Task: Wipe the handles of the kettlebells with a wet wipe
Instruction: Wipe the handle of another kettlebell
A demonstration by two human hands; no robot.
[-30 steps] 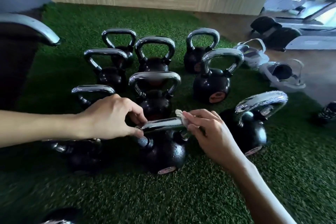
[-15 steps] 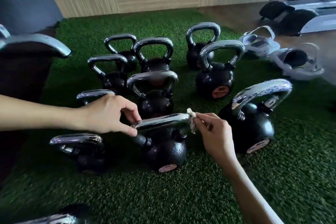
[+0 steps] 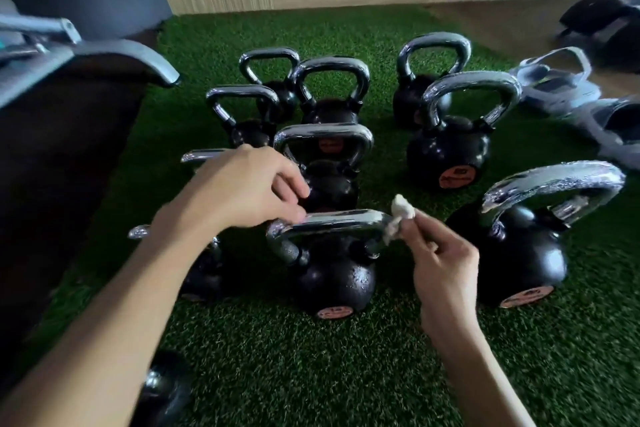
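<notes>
On the green turf [image 3: 311, 374], the left hand [image 3: 242, 191] pinches the near kettlebell's handle [image 3: 329, 220] steady while the right hand [image 3: 440, 263], pinching the wet wipe [image 3: 398, 218], works the handle's right corner, likely down its leg next.

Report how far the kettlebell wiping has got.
Done: cannot tell; the big kettlebell at right has a wet-looking handle, perhaps wiped. In hand: the left hand steadies the front kettlebell's handle while the right hand presses the wipe on its right corner. Left: the rear kettlebells show no sign of wiping.
</notes>
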